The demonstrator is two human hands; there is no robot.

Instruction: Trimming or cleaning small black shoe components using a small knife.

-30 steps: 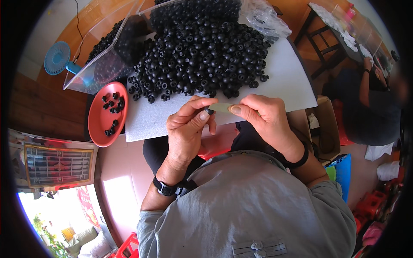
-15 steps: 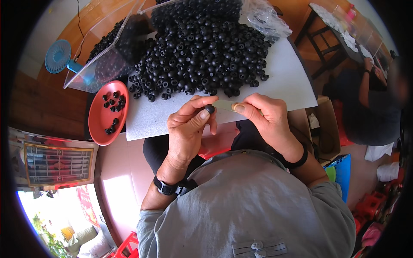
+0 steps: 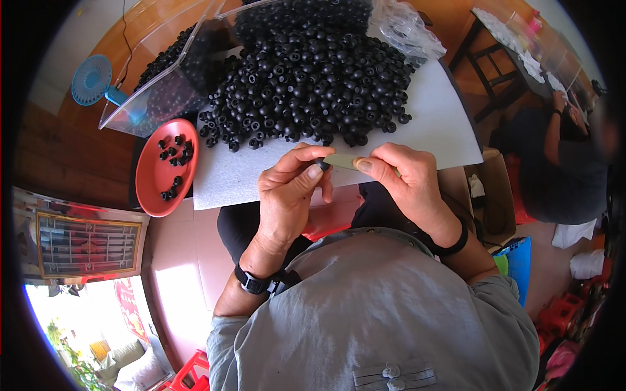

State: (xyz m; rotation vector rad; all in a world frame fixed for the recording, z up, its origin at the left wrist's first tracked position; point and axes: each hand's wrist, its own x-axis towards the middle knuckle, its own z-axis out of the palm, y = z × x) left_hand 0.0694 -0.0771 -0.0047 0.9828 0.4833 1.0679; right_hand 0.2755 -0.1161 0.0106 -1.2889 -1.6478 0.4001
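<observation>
Close to the table's front edge, my left hand point(image 3: 288, 186) pinches a small round black piece point(image 3: 321, 165) between thumb and fingers. Shut on a small knife point(image 3: 340, 160), my right hand point(image 3: 405, 182) lays its thumb along the tool's side. The knife's flat, pale blade points left, and its tip is at the black piece; whether it cuts in cannot be told. Beyond both hands lies a large heap of similar black pieces point(image 3: 306, 91), many with a round hollow, on a pale grey sheet point(image 3: 443, 124).
A red oval dish point(image 3: 150, 189) with several black pieces stands at the left. Behind it are a clear plastic bin point(image 3: 147, 88) and a blue fan point(image 3: 92, 79). A plastic bag point(image 3: 407, 29) lies at the back. On the right are a cardboard box point(image 3: 499, 195) and a seated person point(image 3: 548, 163).
The blade has shifted slightly and now overlaps the black piece's upper side more. Both hands have otherwise hardly moved. The whole view has shifted a little.
</observation>
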